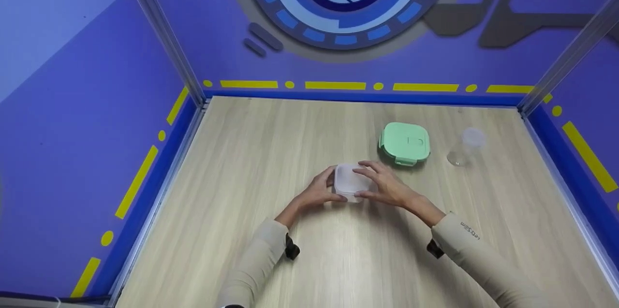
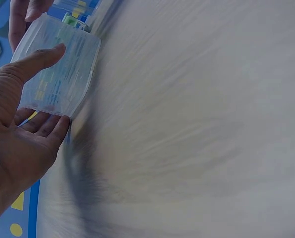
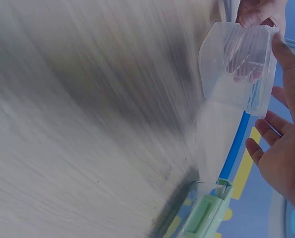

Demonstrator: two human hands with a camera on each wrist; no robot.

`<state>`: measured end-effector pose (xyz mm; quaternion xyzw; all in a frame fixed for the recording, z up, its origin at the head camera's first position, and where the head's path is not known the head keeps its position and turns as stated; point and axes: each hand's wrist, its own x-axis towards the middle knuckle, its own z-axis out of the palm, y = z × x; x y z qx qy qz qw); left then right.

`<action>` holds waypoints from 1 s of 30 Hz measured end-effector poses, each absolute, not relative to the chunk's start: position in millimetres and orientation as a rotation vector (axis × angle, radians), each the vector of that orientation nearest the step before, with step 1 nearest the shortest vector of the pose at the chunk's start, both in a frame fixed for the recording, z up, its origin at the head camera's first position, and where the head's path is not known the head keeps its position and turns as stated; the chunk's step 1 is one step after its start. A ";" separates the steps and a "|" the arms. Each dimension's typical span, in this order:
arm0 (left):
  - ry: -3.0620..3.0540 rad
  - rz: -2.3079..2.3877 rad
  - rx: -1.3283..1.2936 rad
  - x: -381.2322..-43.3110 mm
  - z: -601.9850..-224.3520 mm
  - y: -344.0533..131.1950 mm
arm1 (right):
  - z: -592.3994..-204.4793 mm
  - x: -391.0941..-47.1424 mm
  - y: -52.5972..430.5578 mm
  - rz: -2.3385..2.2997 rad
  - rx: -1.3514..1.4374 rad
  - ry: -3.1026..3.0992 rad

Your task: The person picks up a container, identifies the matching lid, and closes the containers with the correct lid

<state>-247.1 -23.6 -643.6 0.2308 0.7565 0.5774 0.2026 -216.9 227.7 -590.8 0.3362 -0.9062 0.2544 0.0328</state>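
Note:
A translucent plastic food container (image 1: 351,181) with a frosted, rounded-square lid is between both hands at the middle of the table. My left hand (image 1: 321,188) grips its left side; in the left wrist view the thumb (image 2: 50,54) lies along the near wall and the fingers curl under the far end. From the right, my right hand (image 1: 388,186) holds the lid area, its thumb at the near edge and its fingers spread over the top toward the far edge. In the right wrist view, the lid's rim (image 3: 269,74) lies along that hand's thumb and fingertips.
Behind the right hand sits a square container with a green clip lid (image 1: 405,142). Farther right stands a clear jar (image 1: 457,157) with a pale translucent lid (image 1: 473,138). Blue panels (image 1: 338,68) wall the wooden table (image 1: 256,153) at the back and sides.

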 end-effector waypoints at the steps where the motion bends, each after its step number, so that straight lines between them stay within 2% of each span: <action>1: 2.110 1.612 0.645 -246.5 -643.5 -23.9 | -590.0 -216.6 227.0 0.787 1.029 -2.791; 12: 2.081 1.610 0.672 -243.2 -642.5 -24.5 | -587.8 -209.7 222.5 0.880 0.904 -2.851; 30: 2.109 1.588 0.628 -242.6 -632.0 -37.4 | -581.3 -214.3 228.7 0.952 0.982 -2.809</action>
